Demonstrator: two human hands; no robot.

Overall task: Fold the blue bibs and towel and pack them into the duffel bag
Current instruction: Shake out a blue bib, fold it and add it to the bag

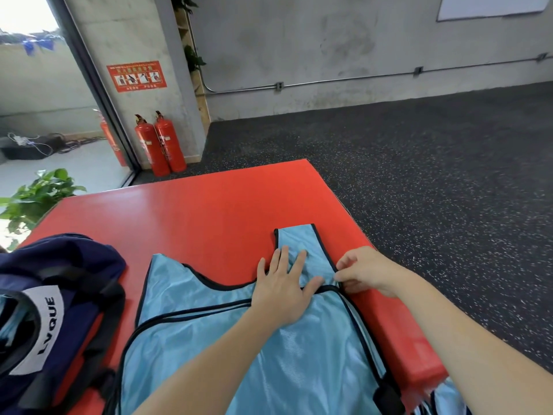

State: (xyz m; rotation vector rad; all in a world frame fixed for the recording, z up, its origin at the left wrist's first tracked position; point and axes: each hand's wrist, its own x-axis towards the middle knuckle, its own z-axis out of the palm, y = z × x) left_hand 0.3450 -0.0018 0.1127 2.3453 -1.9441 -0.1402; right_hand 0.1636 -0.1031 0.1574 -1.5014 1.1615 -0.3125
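Head view: left hand (284, 290) presses flat on the blue bib (269, 354) while right hand (363, 272) pinches its edge, apparently mid-straightening; folding should follow.

A gym or sports training room: speckled black rubber flooring (419, 163) meets bare concrete walls (329, 40), a red padded mat (209, 211) lies in the foreground, and two red fire extinguishers (160, 143) stand beneath a safety notice (136, 76).
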